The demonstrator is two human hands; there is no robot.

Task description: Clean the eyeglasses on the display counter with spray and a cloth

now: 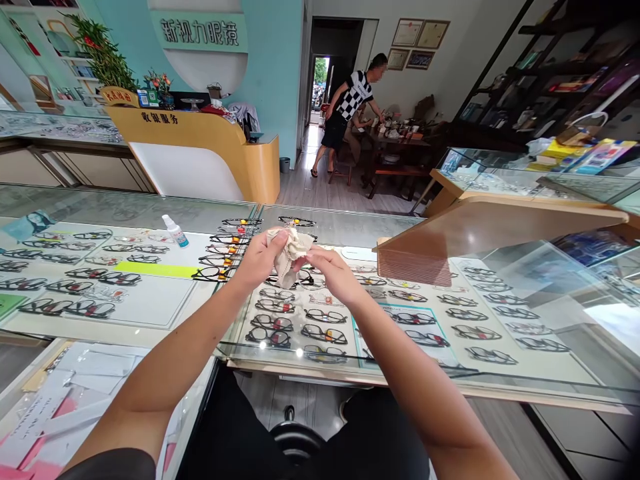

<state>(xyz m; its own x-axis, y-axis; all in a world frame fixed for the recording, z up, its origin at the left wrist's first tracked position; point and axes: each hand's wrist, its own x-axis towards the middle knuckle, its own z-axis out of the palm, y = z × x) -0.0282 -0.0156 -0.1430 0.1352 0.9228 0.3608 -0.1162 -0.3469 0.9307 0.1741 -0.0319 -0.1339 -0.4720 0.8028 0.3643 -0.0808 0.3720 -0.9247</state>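
Observation:
Above the glass display counter (400, 373), both hands meet at a crumpled beige cloth (286, 261). My left hand (260, 259) is closed on the cloth, its thumb on top. From the right, my right hand (333, 270) pinches at the cloth's edge; a pair of glasses may be partly inside the cloth, but too little of it shows to be sure. A column of dark-framed glasses (215, 273) with orange tags lies just left of my left hand. Farther left stands a white spray bottle (175, 231) with a blue label.
Rows of glasses (325, 335) lie under the glass below my hands. An open drawer of papers (85, 380) is at lower left. A wooden panel (490, 223) rises at right. Beyond the counter, a person (350, 100) leans over a cluttered table.

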